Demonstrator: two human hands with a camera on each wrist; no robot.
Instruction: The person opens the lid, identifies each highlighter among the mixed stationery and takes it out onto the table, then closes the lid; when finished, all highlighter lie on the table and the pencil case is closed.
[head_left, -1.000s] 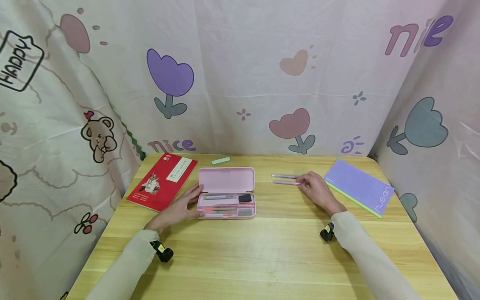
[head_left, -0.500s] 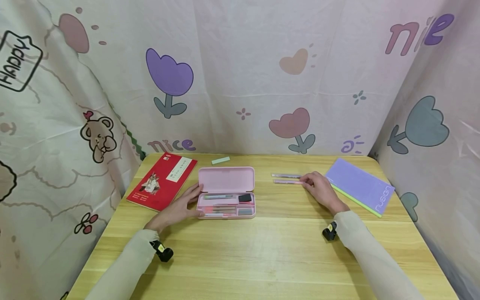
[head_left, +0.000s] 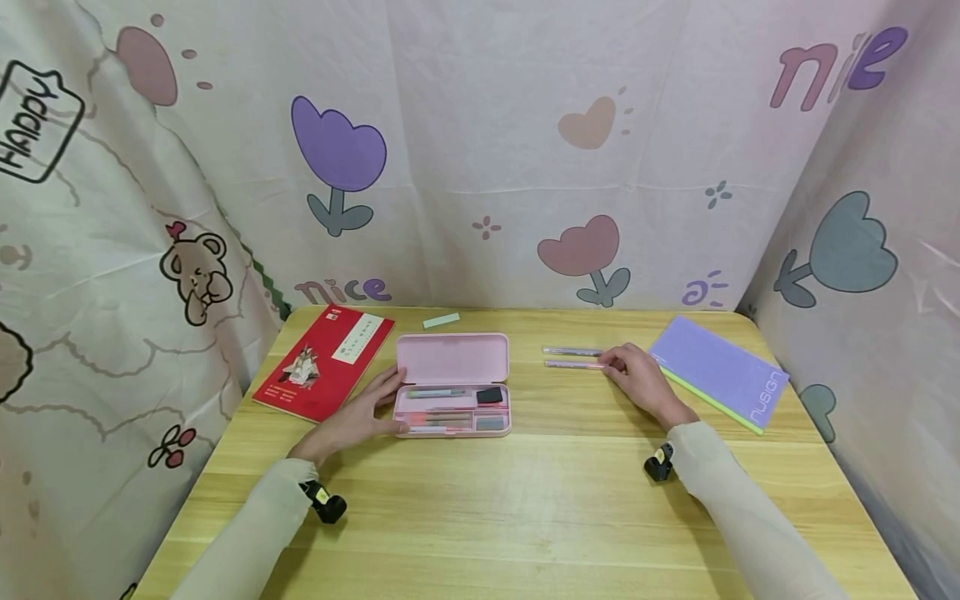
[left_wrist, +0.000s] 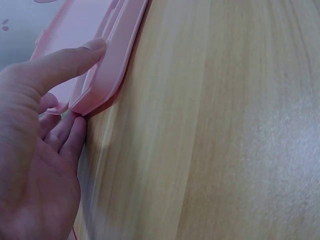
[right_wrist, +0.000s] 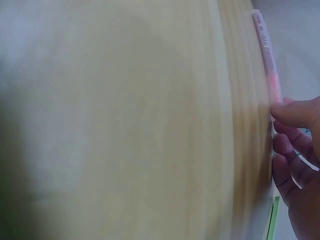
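Observation:
A pink pencil case (head_left: 452,372) stands with its lid raised, holding several pens, a black-topped eraser (head_left: 490,396) and a grey block (head_left: 491,423). My left hand (head_left: 360,417) grips its left end, the thumb (left_wrist: 92,52) over the near rim and the other fingers (left_wrist: 75,135) at the corner. To the right of the case, my right hand (head_left: 637,379) pinches the right end of a pink pen (right_wrist: 267,55) between thumb and fingertips, low over the table. Just behind and parallel lies a grey, clear-bodied pen (head_left: 572,352), its right end close to the fingers.
A red notebook (head_left: 324,362) lies at the left, partly beneath my left hand in the head view. At the right is a purple notebook (head_left: 720,372) with a green edge. Behind the case lies a small pale green strip (head_left: 441,320). A printed curtain (head_left: 465,167) encloses the wooden table (head_left: 480,517).
My right hand has slid slightly right along the pink pen, which shows more of its length now. In the last half second it barely moves. My left hand and the case stay still.

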